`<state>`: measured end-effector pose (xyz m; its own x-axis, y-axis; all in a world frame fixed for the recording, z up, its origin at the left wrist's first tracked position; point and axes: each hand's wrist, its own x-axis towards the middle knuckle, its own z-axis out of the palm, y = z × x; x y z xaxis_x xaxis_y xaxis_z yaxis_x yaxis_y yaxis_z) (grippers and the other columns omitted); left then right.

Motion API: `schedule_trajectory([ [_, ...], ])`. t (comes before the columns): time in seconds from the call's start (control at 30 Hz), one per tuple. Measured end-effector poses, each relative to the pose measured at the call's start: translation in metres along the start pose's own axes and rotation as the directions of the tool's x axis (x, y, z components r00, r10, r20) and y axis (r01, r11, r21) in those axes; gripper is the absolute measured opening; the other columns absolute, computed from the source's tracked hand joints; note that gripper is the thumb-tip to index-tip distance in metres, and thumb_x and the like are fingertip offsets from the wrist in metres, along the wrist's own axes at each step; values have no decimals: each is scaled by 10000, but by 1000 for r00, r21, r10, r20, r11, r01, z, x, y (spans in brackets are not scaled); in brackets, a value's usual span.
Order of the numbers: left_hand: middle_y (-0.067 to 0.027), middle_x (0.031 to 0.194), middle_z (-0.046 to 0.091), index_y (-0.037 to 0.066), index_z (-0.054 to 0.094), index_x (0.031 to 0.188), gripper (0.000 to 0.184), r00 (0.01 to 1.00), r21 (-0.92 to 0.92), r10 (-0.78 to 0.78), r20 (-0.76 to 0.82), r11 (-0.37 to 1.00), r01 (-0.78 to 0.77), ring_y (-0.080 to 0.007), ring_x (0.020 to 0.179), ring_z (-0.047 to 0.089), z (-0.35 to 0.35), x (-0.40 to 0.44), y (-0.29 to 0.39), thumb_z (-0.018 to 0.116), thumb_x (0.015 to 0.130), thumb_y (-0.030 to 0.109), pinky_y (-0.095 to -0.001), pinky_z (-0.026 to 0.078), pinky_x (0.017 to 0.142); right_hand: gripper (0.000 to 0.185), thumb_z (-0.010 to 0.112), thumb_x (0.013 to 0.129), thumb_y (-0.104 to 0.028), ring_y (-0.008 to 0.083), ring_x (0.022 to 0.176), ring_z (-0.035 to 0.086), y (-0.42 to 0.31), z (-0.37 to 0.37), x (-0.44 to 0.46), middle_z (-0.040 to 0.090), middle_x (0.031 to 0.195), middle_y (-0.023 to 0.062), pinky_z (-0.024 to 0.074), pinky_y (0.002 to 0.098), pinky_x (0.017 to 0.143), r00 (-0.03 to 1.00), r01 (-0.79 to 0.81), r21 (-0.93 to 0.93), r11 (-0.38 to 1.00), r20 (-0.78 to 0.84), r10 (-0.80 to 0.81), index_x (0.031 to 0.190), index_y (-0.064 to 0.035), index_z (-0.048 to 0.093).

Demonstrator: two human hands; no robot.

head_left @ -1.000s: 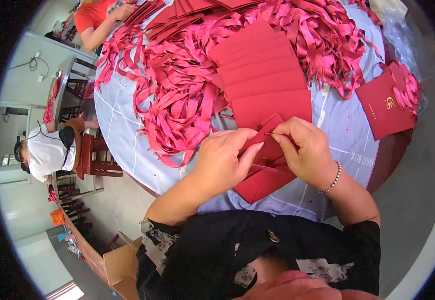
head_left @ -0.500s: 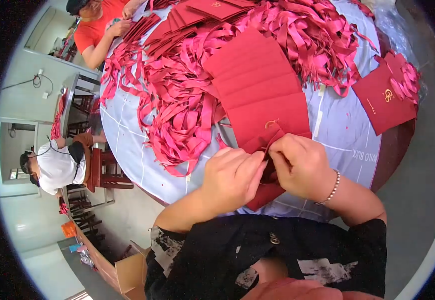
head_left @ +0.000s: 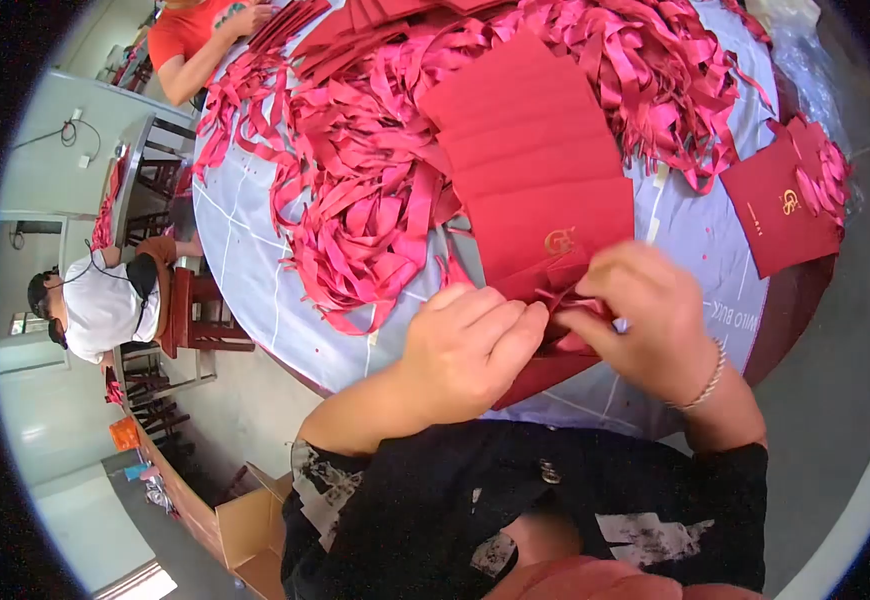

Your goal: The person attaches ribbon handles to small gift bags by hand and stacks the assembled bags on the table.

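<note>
Both hands meet over a red paper piece (head_left: pixel 545 370) near the table's front edge. My left hand (head_left: pixel 475 345) is closed at its left side, fingertips pressed together on its edge. My right hand (head_left: pixel 645 315), slightly blurred, pinches a thin red ribbon end (head_left: pixel 560 298) between thumb and fingers, just right of the left fingertips. Directly beyond lies an overlapping row of red cards (head_left: pixel 545 150), the nearest bearing a gold logo. A large heap of pink-red ribbons (head_left: pixel 365 210) is left of the row, and another ribbon heap (head_left: pixel 655 90) is behind right.
A red bag with a gold logo (head_left: pixel 780 205) and ribbons lies at the table's right edge. More red cards (head_left: pixel 355 35) are stacked at the back. A person in orange (head_left: pixel 190 45) works at the back left; a person in white (head_left: pixel 110 305) sits farther left. An open cardboard box (head_left: pixel 250 520) stands lower left.
My right hand has turned and moved slightly right, away from the left fingertips. The left hand has become more closed. The gold logo on the nearest card now shows fully above the hands.
</note>
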<state>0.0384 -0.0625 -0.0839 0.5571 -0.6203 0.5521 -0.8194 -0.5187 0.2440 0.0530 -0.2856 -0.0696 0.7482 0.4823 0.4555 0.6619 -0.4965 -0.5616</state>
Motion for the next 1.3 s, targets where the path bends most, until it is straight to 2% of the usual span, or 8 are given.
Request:
schedule_trajectory([
  [0.1, -81, 882, 676, -1, 706, 1000, 397, 998, -2, 47, 45, 999, -47, -208, 710, 629, -6, 1, 5, 646, 634, 141, -336, 469, 597, 274, 838, 668, -53, 283, 771, 582, -7, -22, 10, 577, 838, 121, 477, 366, 660, 986, -162, 268, 950, -2, 169, 888, -37, 676],
  [0.43, -78, 882, 672, 15, 703, 924, 325, 983, 55, 179, -41, 983, -176, -152, 751, 620, -11, -3, 20, 650, 639, 163, -281, 448, 616, 136, 710, 773, -140, 336, 801, 592, -8, -33, 59, 592, 787, 143, 480, 417, 706, 751, -8, 111, 994, 657, -67, 752, -19, 651],
  [0.53, -65, 875, 662, 21, 697, 935, 318, 987, 43, 148, -62, 988, -145, -154, 749, 607, -13, -7, 18, 652, 658, 171, -282, 442, 624, 151, 701, 820, -140, 309, 785, 594, -8, -22, 56, 586, 779, 131, 480, 394, 695, 811, -59, 213, 975, 580, -77, 766, -18, 632],
  [0.63, -48, 867, 636, 16, 676, 965, 323, 979, -67, 188, -77, 979, -193, -153, 710, 567, -11, -8, 20, 650, 687, 178, -290, 407, 588, 222, 604, 987, -182, 155, 725, 588, -4, -12, 61, 612, 769, 48, 455, 292, 639, 932, -322, 249, 914, 255, 259, 846, -12, 628],
  [0.83, -59, 865, 640, 12, 685, 976, 330, 982, -53, 179, -67, 982, -182, -154, 726, 578, -14, -10, 18, 650, 689, 171, -287, 414, 595, 250, 504, 1045, -197, 100, 861, 632, 10, 20, 77, 697, 1017, 99, 519, 250, 716, 620, -722, 459, 517, 761, 190, 962, 11, 616],
  [0.93, -59, 871, 647, 18, 691, 980, 320, 986, -76, 148, -73, 985, -153, -157, 726, 587, -12, -11, 17, 663, 698, 167, -294, 426, 603, 214, 529, 1032, -175, 87, 802, 617, 16, 36, 84, 702, 1019, 111, 504, 226, 683, 619, -767, 571, 292, 779, 102, 941, 1, 609],
  [1.13, -72, 787, 685, 30, 693, 923, 104, 992, -431, -118, -52, 898, 84, -214, 677, 642, -9, -5, 3, 675, 844, 95, -369, 461, 684, 218, 617, 992, -234, 35, 659, 555, 31, 22, 86, 696, 814, -22, 465, 201, 627, 786, -618, 571, 540, 456, 416, 911, -51, 702],
  [1.3, -76, 779, 655, 35, 665, 928, 86, 962, -532, -250, 112, 802, 270, -251, 693, 633, -19, 2, -3, 597, 940, 87, -420, 438, 831, 213, 638, 978, -234, 99, 788, 672, 55, 13, 73, 719, 891, 48, 533, 225, 719, 847, -448, 852, 271, 307, 435, 904, -45, 701],
])
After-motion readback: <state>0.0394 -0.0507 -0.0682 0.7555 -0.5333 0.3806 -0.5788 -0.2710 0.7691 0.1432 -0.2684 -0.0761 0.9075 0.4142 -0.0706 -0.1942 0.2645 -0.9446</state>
